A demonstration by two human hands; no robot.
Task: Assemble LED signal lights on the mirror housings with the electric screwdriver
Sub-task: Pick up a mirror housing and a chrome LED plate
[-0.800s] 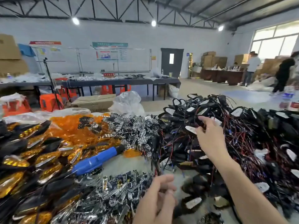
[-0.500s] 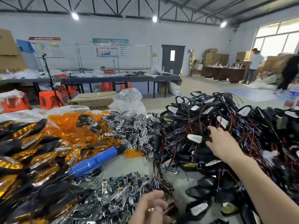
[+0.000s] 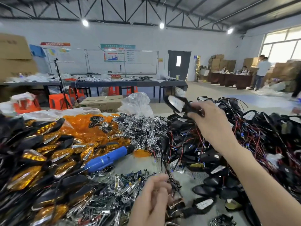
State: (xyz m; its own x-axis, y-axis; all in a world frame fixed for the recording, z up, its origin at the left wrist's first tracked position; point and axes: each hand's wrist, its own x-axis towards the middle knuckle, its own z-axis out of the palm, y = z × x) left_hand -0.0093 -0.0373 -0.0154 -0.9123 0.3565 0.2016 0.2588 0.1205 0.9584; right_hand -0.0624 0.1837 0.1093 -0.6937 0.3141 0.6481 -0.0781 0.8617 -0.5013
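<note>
A black mirror housing (image 3: 178, 104), blurred and with a pale label on its face, is being held in the air by the right hand (image 3: 210, 121), whose fingers are closing around its lower end above the big heap of black housings with red and blue wires (image 3: 244, 144) that is filling the right side of the tabletop (image 3: 187, 183). The left hand (image 3: 151, 199) is hovering low near the camera with its fingers loosely curled; a small black part with a row of round holes (image 3: 175, 185) is sitting at its fingertips, though whether the hand is actually gripping it cannot be told. The blue electric screwdriver (image 3: 107, 158) is lying on its side to the left of that hand, tip pointing up and right, resting among the parts and touched by neither hand. Shiny chrome pieces (image 3: 104, 201) are lying in a heap just below it. Assembled amber signal lights in black shells (image 3: 37, 160) are piling up on the far left, and behind the screwdriver loose orange lenses (image 3: 84, 126) and silvery reflector plates (image 3: 143, 128) are lying side by side.
</note>
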